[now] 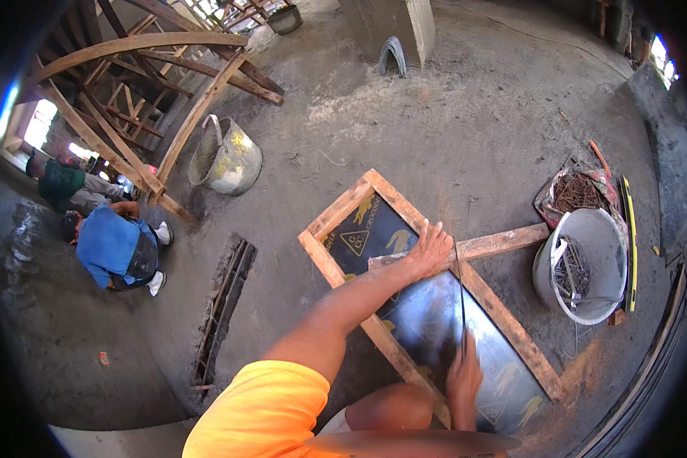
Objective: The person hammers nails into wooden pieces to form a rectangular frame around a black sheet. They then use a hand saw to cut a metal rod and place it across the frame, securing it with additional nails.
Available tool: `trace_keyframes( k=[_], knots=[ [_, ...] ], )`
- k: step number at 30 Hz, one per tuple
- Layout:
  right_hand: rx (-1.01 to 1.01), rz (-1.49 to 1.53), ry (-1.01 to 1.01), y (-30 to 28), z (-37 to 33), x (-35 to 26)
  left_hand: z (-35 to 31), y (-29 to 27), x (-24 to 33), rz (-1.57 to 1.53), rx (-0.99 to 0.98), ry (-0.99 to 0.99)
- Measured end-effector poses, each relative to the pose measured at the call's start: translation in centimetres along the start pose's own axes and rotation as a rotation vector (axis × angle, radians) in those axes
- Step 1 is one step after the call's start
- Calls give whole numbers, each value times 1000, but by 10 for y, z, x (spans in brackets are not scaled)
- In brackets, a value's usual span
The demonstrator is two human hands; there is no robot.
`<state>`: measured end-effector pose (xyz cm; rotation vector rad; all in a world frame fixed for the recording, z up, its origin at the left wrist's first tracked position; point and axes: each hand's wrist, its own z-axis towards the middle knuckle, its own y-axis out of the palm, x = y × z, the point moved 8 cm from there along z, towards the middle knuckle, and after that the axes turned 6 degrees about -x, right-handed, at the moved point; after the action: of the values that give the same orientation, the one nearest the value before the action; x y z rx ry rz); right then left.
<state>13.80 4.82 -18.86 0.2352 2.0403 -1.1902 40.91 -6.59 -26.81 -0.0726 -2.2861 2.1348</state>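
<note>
We look down on a rough grey concrete floor point(320, 156), a building site bending at the edges of the wide lens, with a timber framework point(130, 46) at upper left and a concrete column point(382, 27) at the top. Below the middle, a rectangular wooden frame point(507, 328) lies at a slant over a shiny dark panel point(435, 320) with yellowish printed marks. A plank point(504, 242) crosses the frame's right-hand side, one end near a grey bucket point(543, 267) of metal bits. Our left hand point(433, 248), below an orange sleeve point(271, 397), rests over the plank with fingers bent; we cannot tell how far they wrap round it. Our right hand point(464, 374), lower down, grasps the near end of a thin saw point(462, 305), its blade seen edge-on and reaching up to the plank just beside the left hand. Behind the bucket is an open bag of rusty nails point(576, 192); to its right lies a yellow level point(630, 244). Well to our left, a person in blue point(111, 240) bends low near a person in green point(61, 183), and a paint-splashed bucket point(240, 164) leans beside the timber.
</note>
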Motion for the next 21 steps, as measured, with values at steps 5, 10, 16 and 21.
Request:
trace_keyframes(
  k=[5, 10, 16, 21],
  knots=[
    [31, 92, -80, -21, -38, -9, 1, 8, 1, 30, 2, 24],
    [163, 131, -341, 11, 154, -58, 1, -1, -3, -83, 33, -29],
    [-50, 34, 29, 12, 11, 12, -2, 5, 2, -11, 40, -6],
    [-61, 37, 137, -9, -47, 20, -1, 7, 1, 11, 38, 37]
  ],
)
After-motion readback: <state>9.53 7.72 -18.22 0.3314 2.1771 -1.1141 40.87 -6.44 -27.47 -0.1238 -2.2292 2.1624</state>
